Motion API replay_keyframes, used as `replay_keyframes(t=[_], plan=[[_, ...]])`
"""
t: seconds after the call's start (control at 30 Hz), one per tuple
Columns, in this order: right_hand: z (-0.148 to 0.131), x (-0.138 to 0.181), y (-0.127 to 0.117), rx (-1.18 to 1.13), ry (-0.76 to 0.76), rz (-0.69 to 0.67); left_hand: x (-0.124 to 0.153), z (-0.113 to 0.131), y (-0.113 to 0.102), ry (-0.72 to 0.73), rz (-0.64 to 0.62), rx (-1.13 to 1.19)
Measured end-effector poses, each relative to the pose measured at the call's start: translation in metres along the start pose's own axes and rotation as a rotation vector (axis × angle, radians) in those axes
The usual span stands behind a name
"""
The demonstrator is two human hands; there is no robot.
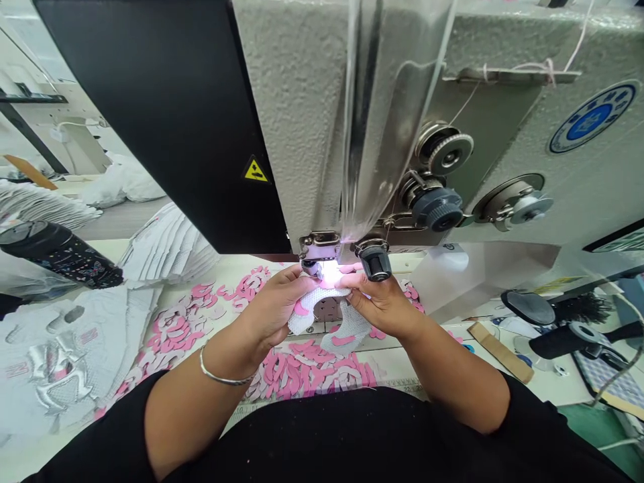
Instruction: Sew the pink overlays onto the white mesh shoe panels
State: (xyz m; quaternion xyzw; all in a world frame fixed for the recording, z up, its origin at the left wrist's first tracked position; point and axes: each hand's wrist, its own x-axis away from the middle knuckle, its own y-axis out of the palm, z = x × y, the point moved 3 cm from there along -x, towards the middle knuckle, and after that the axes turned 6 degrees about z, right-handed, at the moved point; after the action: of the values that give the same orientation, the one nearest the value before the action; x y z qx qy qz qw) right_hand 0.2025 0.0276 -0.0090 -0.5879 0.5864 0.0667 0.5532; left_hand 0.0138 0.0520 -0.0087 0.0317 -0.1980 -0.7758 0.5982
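2 hands point(272, 305) grip white fabric point(298, 323); sewing machine point(296, 100) overhangs them; pink scraps point(306, 369) lie around; black bottle point(60, 258) at left.

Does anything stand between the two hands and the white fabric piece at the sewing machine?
Nothing visible does: the left hand and right hand both touch the white fabric piece directly. The black cylindrical part overlaps the right hand in this view; glare hides details at the fabric's far edge.

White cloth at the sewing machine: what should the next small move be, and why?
Probably guide the cloth slightly along its curve beneath the machine: left hand and right hand hold it on either side of the lit spot, with its arched edge close by.
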Motion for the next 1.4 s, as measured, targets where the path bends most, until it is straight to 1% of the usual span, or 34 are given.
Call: replay_keyframes(t=[0.2,0.43,0.57,0.7,0.87,0.97,1.03,1.17,1.3,1.4], plan=[[0.004,0.001,0.001,0.006,0.019,-0.036,0.001,-0.002,0.0,-0.002,-0.014,0.026],[0.007,0.002,0.003,0.019,0.027,-0.025,0.004,-0.003,-0.003,-0.011,0.014,0.087],[0.004,0.001,0.002,0.029,0.024,-0.01,0.009,-0.004,-0.01,-0.041,0.018,0.127],[0.001,0.002,0.001,0.058,0.032,0.012,0.02,-0.006,-0.022,-0.055,0.021,0.15],[-0.001,0.002,0.003,0.067,0.056,0.027,0.029,-0.008,-0.03,-0.069,-0.011,0.075],[-0.004,0.002,0.004,0.072,0.057,0.041,0.026,-0.007,-0.032,-0.055,-0.017,0.03],[-0.008,0.001,0.003,0.091,0.06,0.047,0.022,-0.005,-0.034,-0.042,0.005,0.036],[-0.016,0.002,0.005,0.165,0.067,0.056,0.013,0.0,-0.037,-0.013,0.064,0.054],[-0.022,0.008,0.011,0.24,0.082,0.078,0.007,0.004,-0.036,0.021,0.087,0.06],[-0.028,0.011,0.014,0.312,0.065,0.093,0.003,0.005,-0.036,0.052,0.106,0.04]])
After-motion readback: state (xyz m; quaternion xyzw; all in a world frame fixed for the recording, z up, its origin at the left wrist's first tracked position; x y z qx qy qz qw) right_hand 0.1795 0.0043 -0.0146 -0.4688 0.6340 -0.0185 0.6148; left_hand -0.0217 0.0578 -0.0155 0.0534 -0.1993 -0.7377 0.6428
